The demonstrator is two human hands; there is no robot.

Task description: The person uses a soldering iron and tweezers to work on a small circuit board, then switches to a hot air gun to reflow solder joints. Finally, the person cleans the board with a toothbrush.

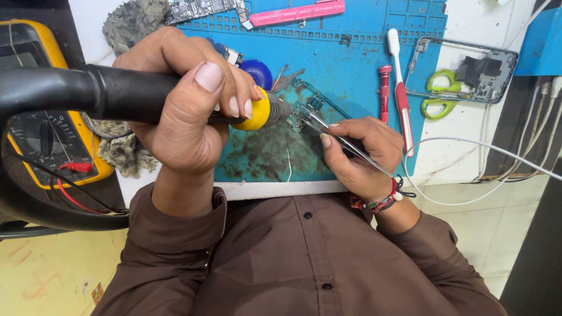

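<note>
My left hand (181, 99) grips a hot-air tool (117, 93) with a black handle, a yellow collar and a metal nozzle. The nozzle points right at a small green circuit board (307, 108) lying on the blue work mat (351, 64). In my right hand (357, 152), metal tweezers (328, 130) are pinched between thumb and fingers, their tips touching the board just beside the nozzle. A thin solder wire (288, 158) lies on the mat below the board.
A yellow multimeter (52, 146) with red leads sits at the left. On the mat lie a red screwdriver (384, 93), a toothbrush (399, 88), a pink tool (298, 13) and a blue round tin (257, 71). A phone frame (468, 70), green scissors (439, 93) and white cables (486, 146) are right.
</note>
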